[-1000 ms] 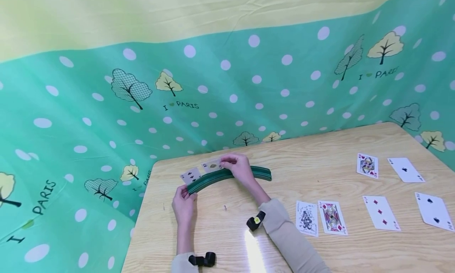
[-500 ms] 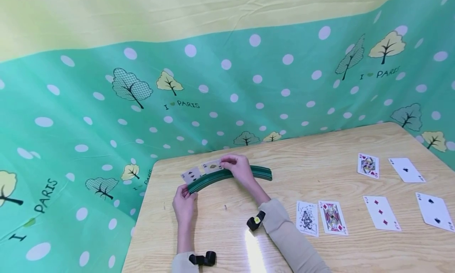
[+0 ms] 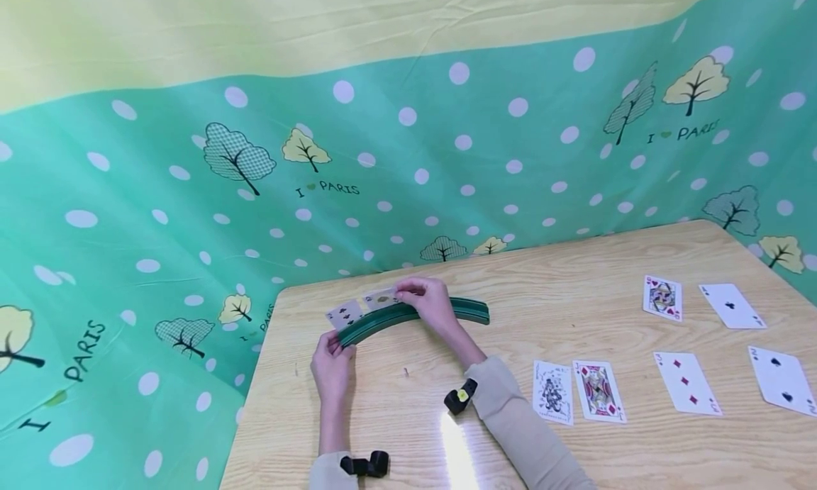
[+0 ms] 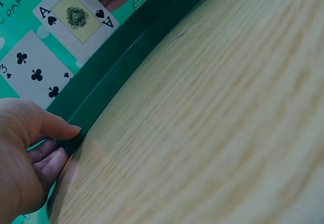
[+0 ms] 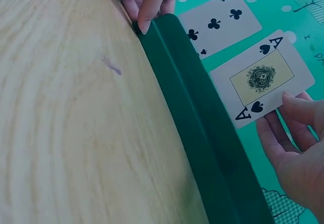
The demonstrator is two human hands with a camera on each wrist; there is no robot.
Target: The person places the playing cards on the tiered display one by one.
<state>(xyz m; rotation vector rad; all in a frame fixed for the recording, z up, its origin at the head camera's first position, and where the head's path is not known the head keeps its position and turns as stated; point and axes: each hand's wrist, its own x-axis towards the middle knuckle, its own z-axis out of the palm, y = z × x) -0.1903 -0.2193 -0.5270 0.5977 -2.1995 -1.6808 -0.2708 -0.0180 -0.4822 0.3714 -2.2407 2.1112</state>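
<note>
A curved green card holder (image 3: 376, 322) lies toward the back left of the table. My left hand (image 3: 330, 368) grips its left end, thumb on the near side, as the left wrist view also shows. The three of clubs (image 4: 33, 72) stands in the holder close to that hand. To its right is the ace of spades (image 5: 263, 79), upright with its lower edge at the holder. My right hand (image 3: 429, 304) pinches the ace by its right edge between thumb and fingers, reaching over the holder and hiding part of it in the head view.
On the wooden table (image 3: 498, 263), a joker (image 3: 552, 392) and jack of diamonds (image 3: 599, 391) lie face up right of my right sleeve. Further right are a three of diamonds (image 3: 686, 383), two of spades (image 3: 782, 379), queen of hearts (image 3: 662, 297) and ace of clubs (image 3: 731, 305). A patterned curtain (image 3: 357, 213) hangs behind.
</note>
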